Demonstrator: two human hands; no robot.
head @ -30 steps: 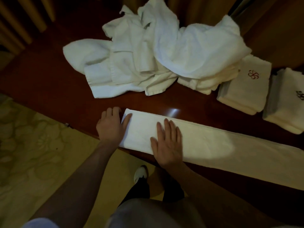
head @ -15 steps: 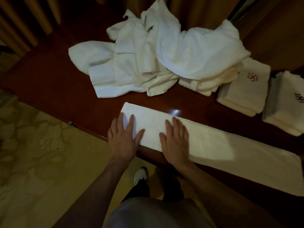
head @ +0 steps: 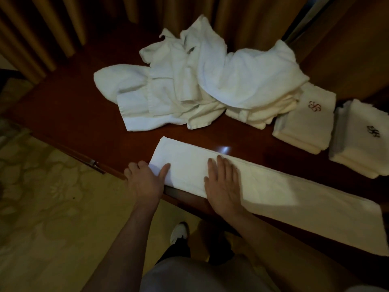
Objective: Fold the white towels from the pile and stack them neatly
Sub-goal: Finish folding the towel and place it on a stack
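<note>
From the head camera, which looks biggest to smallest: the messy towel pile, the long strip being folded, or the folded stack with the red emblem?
1. Messy towel pile and long strip: too close to rank; the strip lies nearer the camera and runs off the frame.
2. Folded stack with the red emblem: clearly smallest.

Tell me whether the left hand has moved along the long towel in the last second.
Yes. The left hand ended back at the long towel's left end, thumb on top.

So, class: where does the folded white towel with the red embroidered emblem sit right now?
The folded white towel with the red emblem lies on the dark wooden table, right of the crumpled towel pile and left of the black-emblem folded towel.
</note>
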